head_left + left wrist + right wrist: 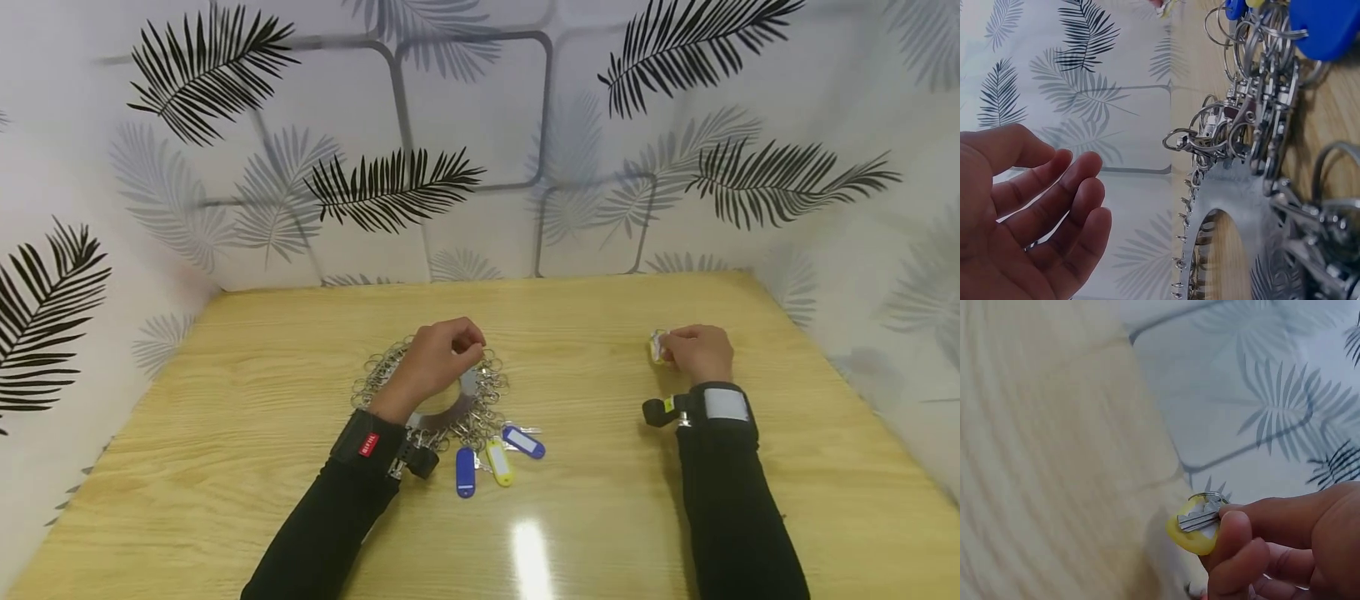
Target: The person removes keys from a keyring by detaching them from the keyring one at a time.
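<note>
Between thumb and fingers, my right hand (699,350) pinches a silver key (1199,520) with a yellow key tag (1180,537) and a small split ring, above the right side of the table. My left hand (1047,212) hovers over a round metal key ring holder (1229,181), its fingers loosely bent with nothing between them. Many small clasps and rings (491,379) hang around the holder's edge. At its near right side lie a blue tag (466,473), a yellow tag (498,463) and another blue tag (524,442), with keys beside them.
Everything lies on a light wooden table (247,433). A white wall covering with leaf patterns (480,225) rises along the table's back and sides. Small cameras are strapped to both wrists.
</note>
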Tool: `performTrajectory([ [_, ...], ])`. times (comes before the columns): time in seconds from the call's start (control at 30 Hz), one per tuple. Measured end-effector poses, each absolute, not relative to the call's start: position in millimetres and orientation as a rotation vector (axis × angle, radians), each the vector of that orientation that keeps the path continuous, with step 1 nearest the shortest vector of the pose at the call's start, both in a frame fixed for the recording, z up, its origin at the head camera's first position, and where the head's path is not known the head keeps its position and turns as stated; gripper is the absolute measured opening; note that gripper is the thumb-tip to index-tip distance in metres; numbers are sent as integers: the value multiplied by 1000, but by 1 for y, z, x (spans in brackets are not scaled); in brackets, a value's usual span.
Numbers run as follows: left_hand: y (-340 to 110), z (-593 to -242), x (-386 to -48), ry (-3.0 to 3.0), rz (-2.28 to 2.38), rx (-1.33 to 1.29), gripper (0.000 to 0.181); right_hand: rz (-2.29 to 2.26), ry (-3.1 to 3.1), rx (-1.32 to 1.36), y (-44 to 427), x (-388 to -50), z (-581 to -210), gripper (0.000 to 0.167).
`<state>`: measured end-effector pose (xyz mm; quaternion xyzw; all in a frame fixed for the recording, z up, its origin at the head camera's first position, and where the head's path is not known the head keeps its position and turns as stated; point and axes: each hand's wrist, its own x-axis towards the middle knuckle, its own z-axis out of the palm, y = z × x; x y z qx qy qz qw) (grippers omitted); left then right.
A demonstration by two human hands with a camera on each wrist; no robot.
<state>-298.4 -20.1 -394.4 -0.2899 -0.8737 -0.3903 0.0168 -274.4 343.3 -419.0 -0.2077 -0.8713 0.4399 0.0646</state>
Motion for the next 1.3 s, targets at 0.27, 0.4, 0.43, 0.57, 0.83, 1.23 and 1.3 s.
performTrajectory([
  [0.27, -25, -399, -299, -2766, -1214, -975, 8, 1158, -2651, -736, 351, -273, -432, 35],
  [0.4, -24, -398, -300, -2895, -1107, -1115, 7, 1199, -2635, -776, 354, -271, -429, 36],
  [0.43, -24, -398, -300, -2934, -1067, -1169, 7, 1223, -2628, -787, 354, -270, -428, 36],
  [0.57, -25, -397, -299, -3020, -912, -1326, 4, 1263, -2623, -811, 356, -270, -426, 37],
  [0.83, -38, -387, -287, -3204, -712, -1044, 22, 1289, -2573, -568, 340, -270, -402, 40],
  [1.23, -48, -387, -276, -3344, -662, -899, 44, 1184, -2740, 265, 242, -283, -379, 21],
  [1.3, -49, -388, -277, -3310, -698, -910, 36, 1178, -2802, 360, 225, -284, -384, 17],
])
